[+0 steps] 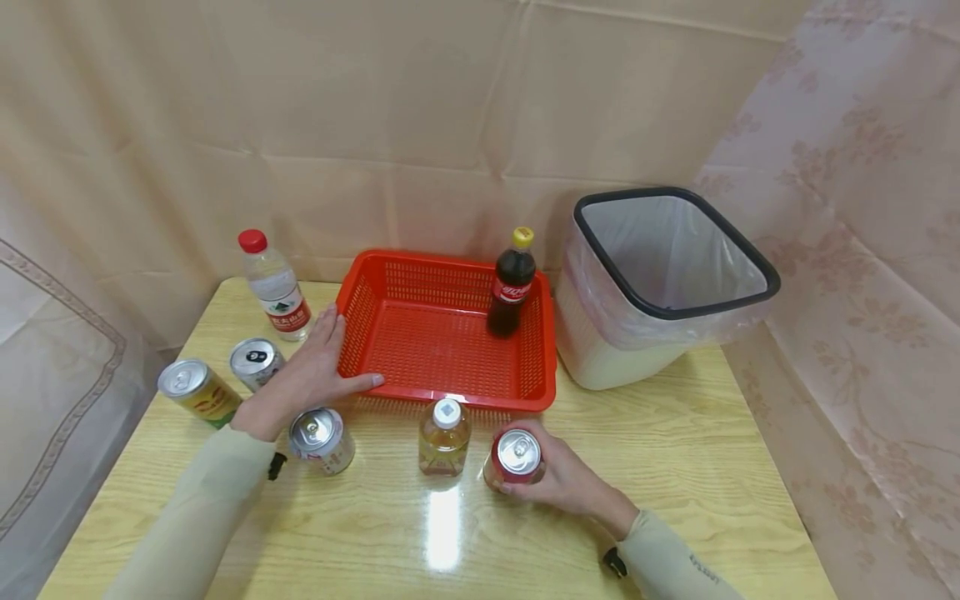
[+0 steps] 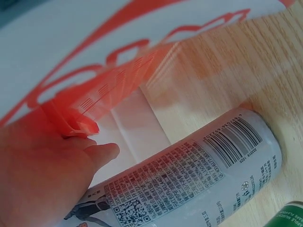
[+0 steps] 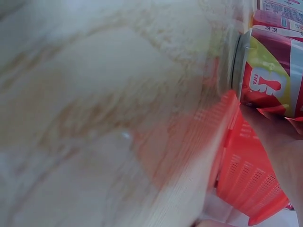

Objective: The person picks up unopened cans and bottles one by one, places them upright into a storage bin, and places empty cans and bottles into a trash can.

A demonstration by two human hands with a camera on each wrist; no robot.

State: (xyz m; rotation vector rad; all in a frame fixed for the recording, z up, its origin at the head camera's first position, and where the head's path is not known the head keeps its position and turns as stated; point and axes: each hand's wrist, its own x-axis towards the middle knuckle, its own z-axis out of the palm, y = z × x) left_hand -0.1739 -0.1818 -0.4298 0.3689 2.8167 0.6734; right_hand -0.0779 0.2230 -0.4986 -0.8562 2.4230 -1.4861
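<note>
My right hand grips a red drink can in front of the basket. In the right wrist view the can shows a red, yellow-green and white print. My left hand rests at the left rim of a red plastic basket, fingers straight and thumb spread over its front corner. A cola bottle with a yellow cap stands inside the basket at its right. Between the hands, a white-capped bottle of amber drink stands before the basket.
Left of the basket are a red-capped water bottle, a silver-topped can, a yellow-green can and a pale can. A lined waste bin stands to the right. Curtains hang behind the table.
</note>
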